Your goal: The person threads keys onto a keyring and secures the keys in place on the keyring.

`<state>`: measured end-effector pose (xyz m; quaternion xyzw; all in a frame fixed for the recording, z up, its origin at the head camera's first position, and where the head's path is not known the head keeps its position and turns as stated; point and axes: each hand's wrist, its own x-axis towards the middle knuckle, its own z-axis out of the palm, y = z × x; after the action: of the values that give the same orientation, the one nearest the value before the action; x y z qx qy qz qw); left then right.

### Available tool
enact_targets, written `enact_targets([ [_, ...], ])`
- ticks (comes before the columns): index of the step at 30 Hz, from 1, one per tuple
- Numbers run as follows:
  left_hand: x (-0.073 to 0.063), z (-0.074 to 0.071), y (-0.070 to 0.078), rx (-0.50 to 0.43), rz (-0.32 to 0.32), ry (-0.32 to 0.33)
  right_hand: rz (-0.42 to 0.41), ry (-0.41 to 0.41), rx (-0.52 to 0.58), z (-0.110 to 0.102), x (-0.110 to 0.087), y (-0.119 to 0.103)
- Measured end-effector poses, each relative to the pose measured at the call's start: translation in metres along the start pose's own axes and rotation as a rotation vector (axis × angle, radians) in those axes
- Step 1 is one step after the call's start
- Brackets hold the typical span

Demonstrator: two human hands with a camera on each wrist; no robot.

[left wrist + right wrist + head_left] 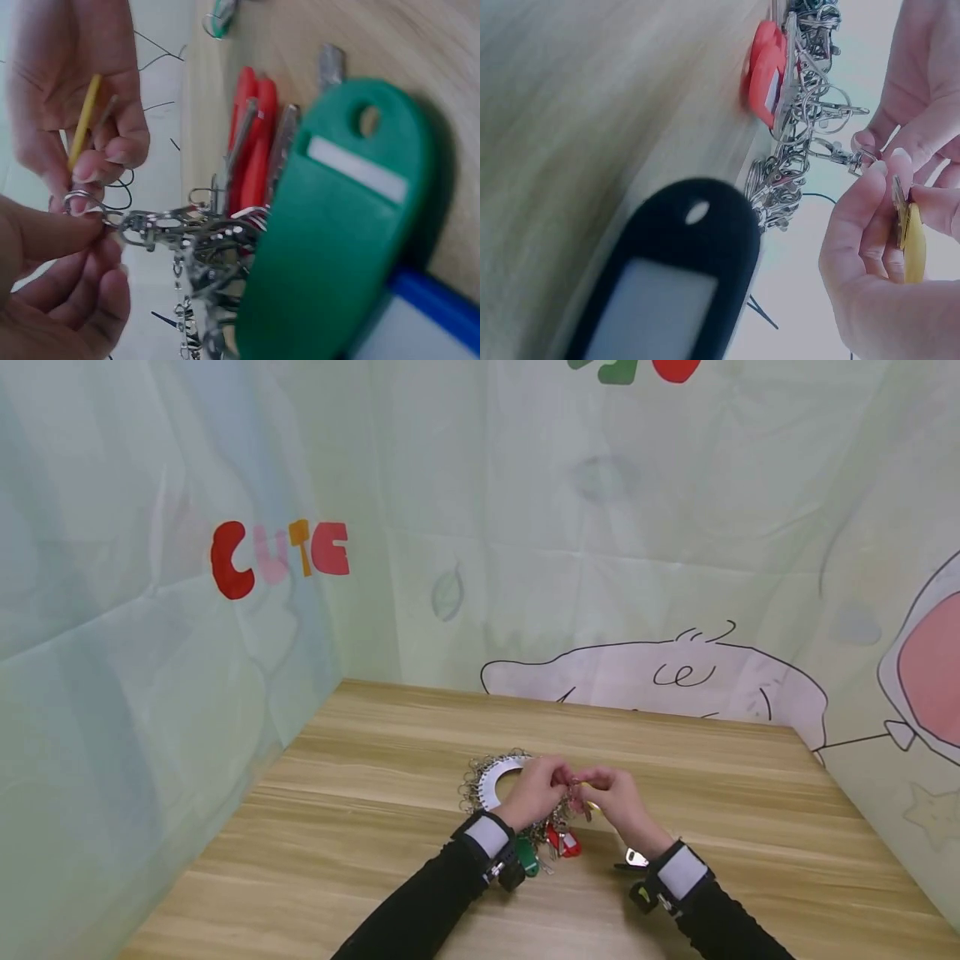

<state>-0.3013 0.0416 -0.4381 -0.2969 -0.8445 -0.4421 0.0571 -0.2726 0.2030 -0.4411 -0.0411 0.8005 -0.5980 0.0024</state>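
Observation:
A white ring-shaped holder (489,781) with many small metal clasps round its edge lies on the table. My left hand (534,792) pinches one of its metal clasps (855,160) between thumb and finger. Close against it, my right hand (618,802) holds a yellow key tag (913,244) with a key (898,202). A small metal ring (81,198) shows where the fingertips of both hands meet. Hanging at the holder's near side are a green key tag (337,217) and a red key tag (564,841), with keys.
A black key tag (694,232) with a white label lies on the wooden table (360,860) near the right wrist. Part of a blue tag (427,315) shows beside the green one. Printed cloth walls (637,527) stand behind the table and at its sides.

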Motion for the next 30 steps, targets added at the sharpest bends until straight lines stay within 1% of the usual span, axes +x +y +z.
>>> enact_targets([
  [2, -0.0005, 0.0014, -0.0014, -0.003, 0.008, 0.019, 0.008, 0.005, 0.007, 0.0009, -0.0007, 0.0002],
  [4, -0.0004, 0.0022, -0.0031, -0.027, -0.008, 0.037, -0.008, 0.012, 0.001, 0.0024, -0.0015, 0.0003],
  [6, 0.0, 0.0024, -0.0047, -0.059, -0.035, 0.055, -0.053, 0.011, -0.018, 0.0041, -0.0018, 0.001],
  [9, 0.0005, 0.0012, -0.0053, -0.107, -0.101, 0.063, -0.128, -0.005, -0.049, 0.0058, -0.0019, 0.0017],
  [10, 0.0006, 0.0006, -0.0053, -0.118, -0.115, 0.065, -0.142, -0.015, -0.054, 0.0059, -0.0017, 0.0018],
  [12, 0.0008, -0.0007, -0.0045, -0.13, -0.129, 0.052, -0.137, -0.02, -0.048, 0.0058, -0.0012, 0.0011],
  [13, 0.0008, -0.0013, -0.0038, -0.13, -0.126, 0.04, -0.123, -0.019, -0.043, 0.0054, -0.0009, 0.0005],
  [18, 0.0012, -0.002, -0.0014, -0.087, -0.044, -0.012, -0.028, 0.002, -0.003, 0.0023, 0.0004, -0.0021],
  [20, 0.0009, -0.0014, -0.0015, -0.062, -0.021, -0.011, -0.009, -0.001, 0.003, 0.0013, 0.0005, -0.0022],
  [22, 0.0006, -0.0003, -0.0027, -0.043, -0.01, 0.004, 0.001, -0.006, 0.01, 0.0013, 0.0003, -0.0017],
  [25, -0.0002, 0.0006, -0.0037, -0.04, -0.012, 0.031, -0.017, -0.02, 0.0, 0.0017, 0.0002, -0.0001],
  [28, -0.0002, 0.0004, -0.005, -0.078, -0.034, 0.047, -0.053, -0.028, -0.007, 0.0027, 0.0006, 0.0014],
  [30, 0.0005, -0.0004, -0.0056, -0.104, -0.052, 0.044, -0.068, -0.031, -0.011, 0.0028, 0.0012, 0.002],
])
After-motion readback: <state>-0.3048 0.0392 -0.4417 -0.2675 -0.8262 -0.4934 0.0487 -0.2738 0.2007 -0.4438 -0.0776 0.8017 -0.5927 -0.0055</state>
